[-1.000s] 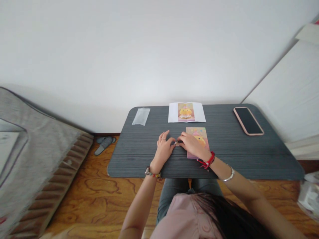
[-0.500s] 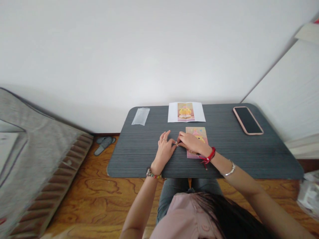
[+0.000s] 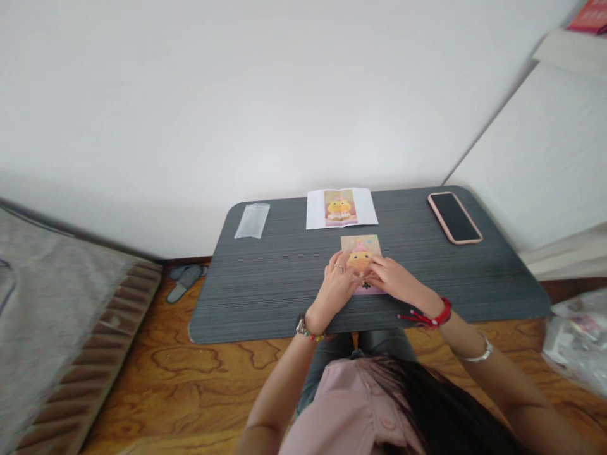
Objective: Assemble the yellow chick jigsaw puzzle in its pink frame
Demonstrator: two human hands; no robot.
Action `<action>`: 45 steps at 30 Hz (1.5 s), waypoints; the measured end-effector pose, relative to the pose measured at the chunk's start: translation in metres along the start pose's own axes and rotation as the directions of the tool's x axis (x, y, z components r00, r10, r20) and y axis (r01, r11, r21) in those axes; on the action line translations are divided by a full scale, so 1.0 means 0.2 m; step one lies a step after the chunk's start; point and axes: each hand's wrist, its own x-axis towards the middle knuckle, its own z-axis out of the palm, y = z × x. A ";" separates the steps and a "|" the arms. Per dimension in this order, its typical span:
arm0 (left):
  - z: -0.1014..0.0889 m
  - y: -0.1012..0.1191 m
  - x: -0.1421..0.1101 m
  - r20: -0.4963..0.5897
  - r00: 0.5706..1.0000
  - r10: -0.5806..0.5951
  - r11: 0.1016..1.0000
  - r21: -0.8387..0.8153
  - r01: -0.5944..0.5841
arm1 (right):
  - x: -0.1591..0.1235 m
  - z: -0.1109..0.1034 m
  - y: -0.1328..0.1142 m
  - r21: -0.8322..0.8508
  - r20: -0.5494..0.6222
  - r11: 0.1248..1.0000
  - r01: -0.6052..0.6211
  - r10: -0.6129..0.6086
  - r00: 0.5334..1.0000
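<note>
A small jigsaw puzzle [image 3: 363, 244] lies near the table's front, showing a yellow cartoon character with a pink hat. In its lower part is a dark, cross-shaped gap [image 3: 366, 285]. Just above that gap, a small puzzle piece [image 3: 361, 276] sits between the fingertips of both hands. My left hand [image 3: 337, 284] pinches it from the left, partly over the puzzle's left edge. From the right, the thumb and fingers of my right hand [image 3: 396, 278] close on it too. The fingers hide parts of the picture.
Behind the puzzle, a creased white sheet [image 3: 365, 205] carries the same picture. A clear plastic sleeve [image 3: 252, 220] lies at the table's back left, a pink-cased phone [image 3: 455, 218] at the back right. The dark table [image 3: 265, 284] stands against a white wall.
Both hands have moved right with the puzzle piece, from the bare table left of the puzzle to over its lower part. The dark gap now shows. The view has shifted slightly.
</note>
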 end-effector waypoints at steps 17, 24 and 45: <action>0.06 0.04 -0.03 0.053 0.990 -0.128 0.988 -0.086 0.132 | -0.07 0.03 0.00 0.096 0.054 0.987 -0.127 0.122 0.991; 0.05 0.05 -0.03 0.049 0.991 -0.121 0.990 -0.067 0.124 | -0.07 0.03 -0.01 0.097 0.044 0.981 -0.170 0.166 0.985; 0.02 0.12 -0.18 0.078 0.997 -0.005 0.926 0.376 -0.024 | -0.23 0.13 -0.18 -0.438 -0.055 0.892 -0.111 0.097 0.994</action>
